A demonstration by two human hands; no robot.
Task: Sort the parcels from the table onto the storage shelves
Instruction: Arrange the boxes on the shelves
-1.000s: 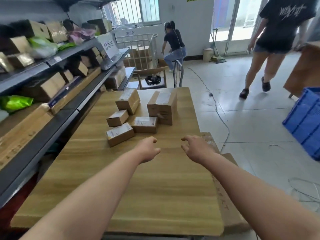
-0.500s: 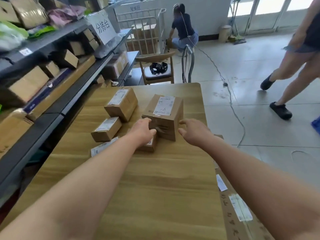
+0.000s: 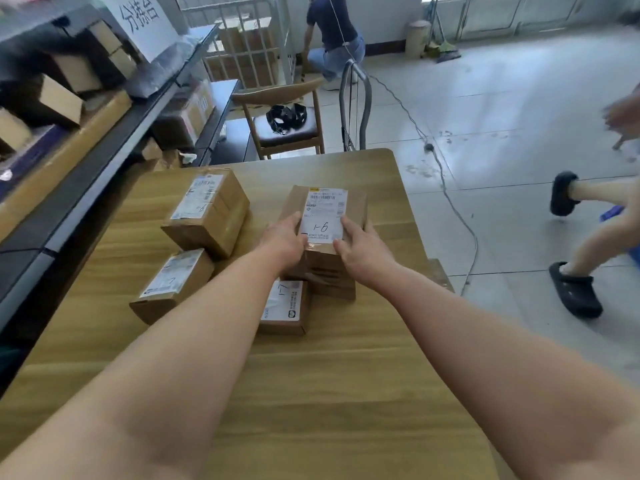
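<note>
Wooden desk (image 3: 346,393) alongside dark storage shelves (image 3: 104,143) stocked with boxes. On the desk, four cardboard parcels in a tight cluster, with the tall parcel (image 3: 325,268) labelled 1-9 at the right of the group. Left hand (image 3: 284,237) and right hand (image 3: 363,251) both grasping its near top edge, fingers either side of the label. Small parcel (image 3: 284,306) marked 1-7 touching its front, two more parcels (image 3: 207,209) to the left.
</note>
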